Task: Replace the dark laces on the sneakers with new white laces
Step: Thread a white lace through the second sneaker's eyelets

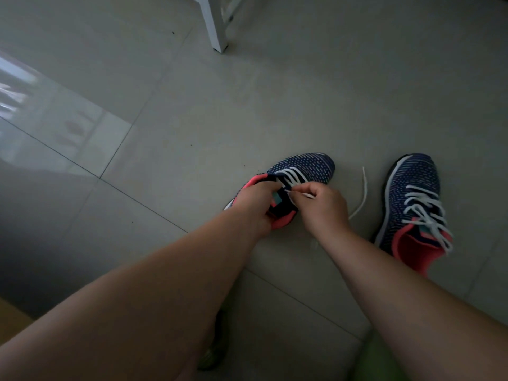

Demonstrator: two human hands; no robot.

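Pinching the white lace [298,191] near its tip, the right hand [320,206] has its fingers curled tight on it; just left of that pinch sits the shoe's upper eyelet row. The left hand [257,206] grips the shoe [308,167] at its collar, fingers curled over the tongue. The shoe's long axis runs away from both hands, toe up and right. Judging by this, the tip must travel leftward into an eyelet, the right hand nearer. The lace's other end [363,191] trails right of the grip, toward the second shoe [412,182], already laced white.
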